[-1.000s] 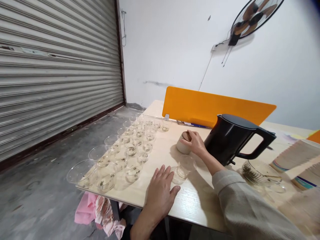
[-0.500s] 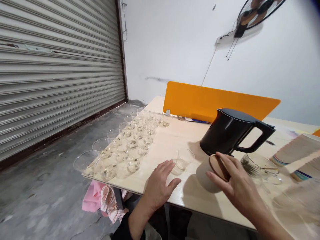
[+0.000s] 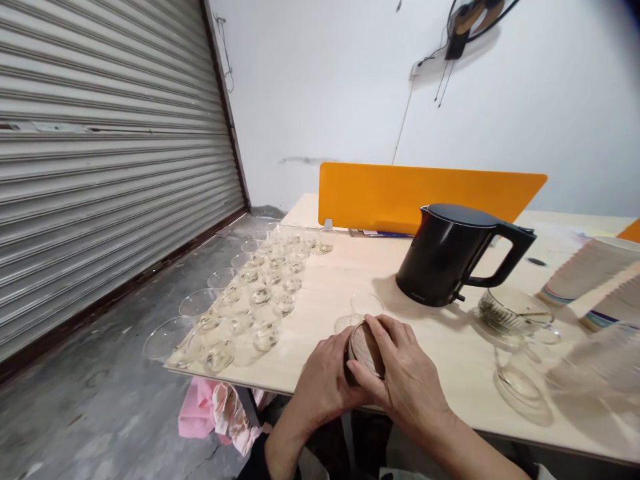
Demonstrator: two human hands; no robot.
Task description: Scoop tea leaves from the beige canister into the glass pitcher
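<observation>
Near the table's front edge, both hands close on a canister with a round wooden lid [image 3: 364,348]. My left hand [image 3: 327,377] wraps around the canister's body, which the fingers mostly hide. From the right, my right hand [image 3: 413,373] grips the wooden lid, its fingers over the top and its thumb across the near side. Whether the lid is loose I cannot tell. Just behind the hands stands a single clear cup [image 3: 367,304], partly covered by them. Rows of clear cups [image 3: 265,319] with small dark bits at their bottoms fill the table's left side.
A black electric kettle [image 3: 440,257] stands behind the right hand. Right of it are a glass cup with dark leaves [image 3: 505,312] and stacks of paper cups [image 3: 583,267]. An orange divider [image 3: 425,193] runs along the back of the wooden table [image 3: 345,267]. Pink cloth [image 3: 197,407] hangs below.
My right hand has brought the canister left and toward me. My left hand, open before, has closed around its body. The view has shifted slightly right.
</observation>
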